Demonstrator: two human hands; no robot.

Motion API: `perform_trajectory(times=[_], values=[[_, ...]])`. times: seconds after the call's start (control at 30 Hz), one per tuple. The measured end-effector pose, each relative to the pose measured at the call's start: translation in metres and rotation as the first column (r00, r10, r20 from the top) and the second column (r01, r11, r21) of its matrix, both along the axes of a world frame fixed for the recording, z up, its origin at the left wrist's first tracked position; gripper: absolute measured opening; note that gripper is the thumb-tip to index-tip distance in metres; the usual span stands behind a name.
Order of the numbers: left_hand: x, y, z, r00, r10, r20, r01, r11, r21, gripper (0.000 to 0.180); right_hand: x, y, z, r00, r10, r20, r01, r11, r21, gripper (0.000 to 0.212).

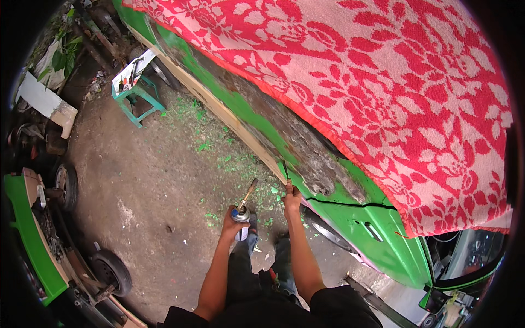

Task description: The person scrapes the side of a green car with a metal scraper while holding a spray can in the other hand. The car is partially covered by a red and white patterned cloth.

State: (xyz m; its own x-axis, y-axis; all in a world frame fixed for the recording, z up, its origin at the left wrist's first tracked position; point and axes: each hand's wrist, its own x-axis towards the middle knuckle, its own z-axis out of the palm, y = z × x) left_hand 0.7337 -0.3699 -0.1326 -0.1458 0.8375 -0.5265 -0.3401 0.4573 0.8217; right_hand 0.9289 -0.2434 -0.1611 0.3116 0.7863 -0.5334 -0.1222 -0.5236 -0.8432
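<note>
Ground: bare, brownish concrete floor (136, 180), scuffed and stained, spreading left of the car.
Car: green body (377, 240) running from upper left to lower right, a door at its near end; a long brown-grey patch (322, 169) interrupts the paint along its side.
Cover: red and pink flowered blanket (372, 87) draped over the car, its red hem crossing the side diagonally.
Far-left part: green panel (33, 235) at the rim of the view, with a loose wheel (112, 270) just beside it.
Stool: teal plastic stool (147, 113) near the car's upper-left stretch, a white sheet and dark hand tools on top.
Torch: gas can (240, 234) with a metal nozzle (249, 192), above the person's feet, tilted toward the car and apart from it.
Left hand: fingers (232, 221) wrapped around the torch near the can's top.
Right hand: closed around a scraper's handle (291, 197), beside the car's lower edge.
Scraper: thin dark blade (285, 169) pointing up at the green lower side; contact is too small to tell.
Flakes: green paint bits (205, 146) scattered over the floor alongside the car.
</note>
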Motion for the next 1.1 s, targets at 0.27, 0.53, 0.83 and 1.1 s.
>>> perform_trajectory(times=[0.27, 0.53, 0.83, 1.1], values=[[0.004, 0.006, 0.013, 0.999, -0.031, 0.020, 0.032, 0.997, -0.063, 0.057, -0.001, -0.012, 0.021, 0.999, -0.014, -0.033, 0.015, 0.999, 0.029, 0.029], [0.016, 0.029, -0.001, 0.991, -0.118, -0.057, 0.119, 0.993, 0.013, 0.056, 0.059, -0.072, 0.078, 0.995, 0.099, -0.023, -0.102, 0.981, -0.165, 0.034], [0.048, 0.039, -0.012, 0.982, -0.165, 0.095, 0.166, 0.986, -0.008, 0.055, 0.080, -0.079, 0.095, 0.997, -0.010, -0.082, 0.001, 0.993, -0.119, 0.034], [0.056, 0.040, -0.011, 0.972, -0.206, 0.115, 0.203, 0.978, 0.043, 0.054, 0.079, -0.082, 0.089, 0.984, 0.033, -0.174, -0.062, 0.985, -0.160, 0.033]])
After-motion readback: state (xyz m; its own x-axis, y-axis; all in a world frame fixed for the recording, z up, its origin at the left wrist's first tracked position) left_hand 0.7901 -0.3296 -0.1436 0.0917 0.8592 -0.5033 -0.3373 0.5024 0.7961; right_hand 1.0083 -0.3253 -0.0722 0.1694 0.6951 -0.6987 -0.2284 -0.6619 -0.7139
